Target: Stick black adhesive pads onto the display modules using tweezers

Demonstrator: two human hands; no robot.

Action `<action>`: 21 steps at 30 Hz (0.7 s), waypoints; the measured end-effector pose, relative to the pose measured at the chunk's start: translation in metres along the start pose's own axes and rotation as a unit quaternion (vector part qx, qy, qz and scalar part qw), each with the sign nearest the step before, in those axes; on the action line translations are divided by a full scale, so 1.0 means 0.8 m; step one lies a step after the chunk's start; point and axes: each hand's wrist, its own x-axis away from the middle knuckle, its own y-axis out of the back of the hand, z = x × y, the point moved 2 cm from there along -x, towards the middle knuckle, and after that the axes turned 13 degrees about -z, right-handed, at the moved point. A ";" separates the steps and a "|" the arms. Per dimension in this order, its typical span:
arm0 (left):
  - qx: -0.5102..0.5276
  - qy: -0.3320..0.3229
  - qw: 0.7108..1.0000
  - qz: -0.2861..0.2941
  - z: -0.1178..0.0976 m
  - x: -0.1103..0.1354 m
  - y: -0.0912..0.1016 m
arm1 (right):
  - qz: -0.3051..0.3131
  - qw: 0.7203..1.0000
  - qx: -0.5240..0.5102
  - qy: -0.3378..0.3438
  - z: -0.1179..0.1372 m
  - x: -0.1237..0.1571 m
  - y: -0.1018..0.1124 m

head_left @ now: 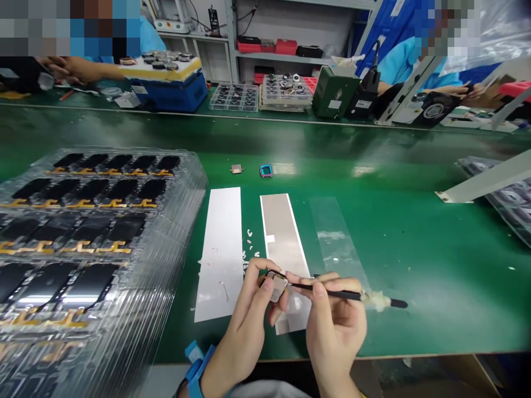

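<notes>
A: Head view. What is each grip doing?
B: Left hand (249, 323) is pinching a small dark-rimmed part (277, 289) above the grey strip (285, 232). Right hand (338, 326) is gripping a slim black tool (350, 295), tip pointing at the part's edge; contact, can't tell.
A: Why so?
B: Left is probably steadying it, keeping that edge exposed; right is seemingly holding pen-fashion for fine control.
A: Surroundings?
B: White strip (219, 243) and clear strip (337, 226) are flanking the grey on the counter (415, 249), presumably for easy reach.

Glossy smooth green benchtop (415, 243), shiny clear plastic trays (166, 265), smooth papery white sheet (222, 237), matt black tool (349, 295)
</notes>
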 end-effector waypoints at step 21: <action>-0.059 -0.039 0.997 -0.034 0.003 -0.001 0.009 | -0.010 0.999 -0.022 0.025 0.009 -0.014 0.012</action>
